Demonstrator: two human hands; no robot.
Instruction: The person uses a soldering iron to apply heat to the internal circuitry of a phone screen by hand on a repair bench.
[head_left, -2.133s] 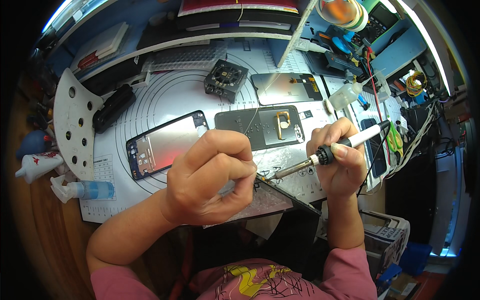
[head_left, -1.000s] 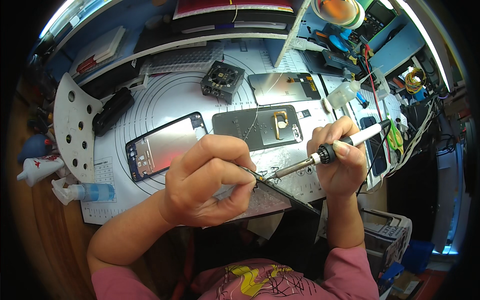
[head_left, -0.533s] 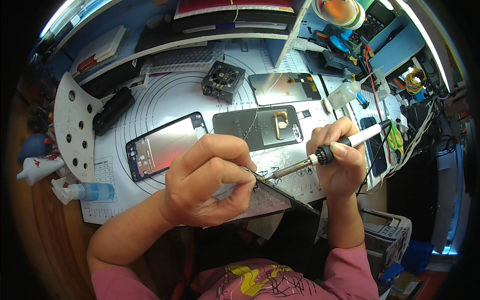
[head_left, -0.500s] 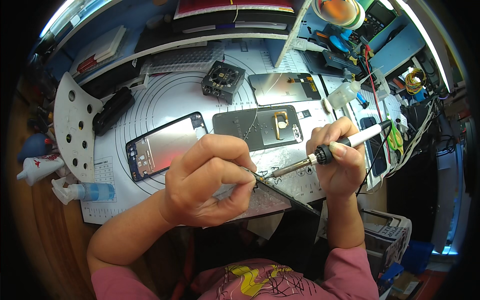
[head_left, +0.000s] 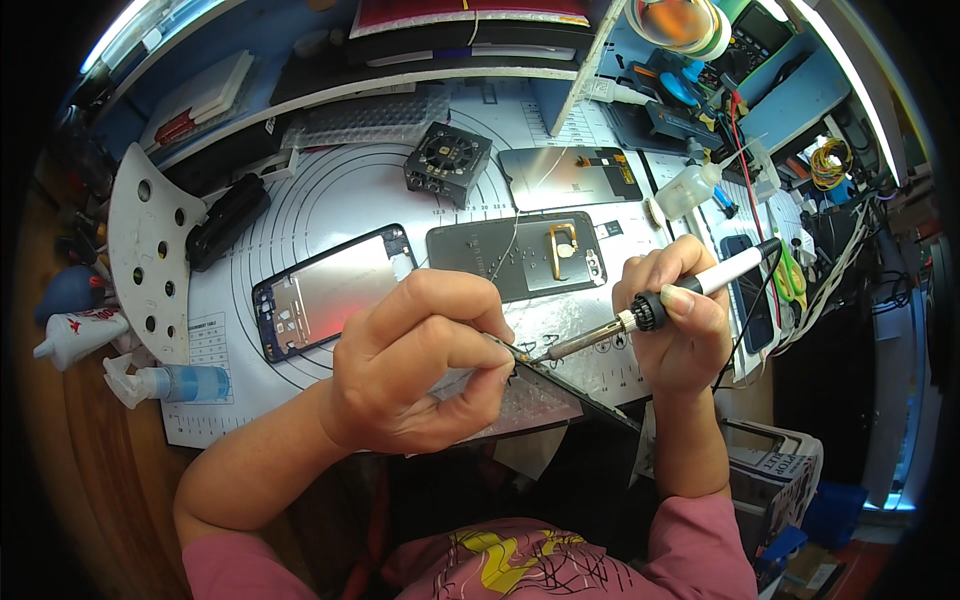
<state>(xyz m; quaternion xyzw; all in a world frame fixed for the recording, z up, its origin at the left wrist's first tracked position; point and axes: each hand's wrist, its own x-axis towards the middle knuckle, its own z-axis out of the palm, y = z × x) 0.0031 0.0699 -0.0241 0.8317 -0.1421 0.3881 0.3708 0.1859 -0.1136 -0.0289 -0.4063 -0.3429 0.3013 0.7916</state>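
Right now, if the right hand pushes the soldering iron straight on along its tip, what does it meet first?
The left hand's fingertips, pinched by the iron's tip at the dark panel's corner; depth is unclear.

1 fisheye view from a head-worn camera looks steeply down onto a work surface (head_left: 330,190), close above both hands (head_left: 420,365). Forearms enter from the lower edge. Straight edges bend toward the dark round rim; shelves curve across the top.
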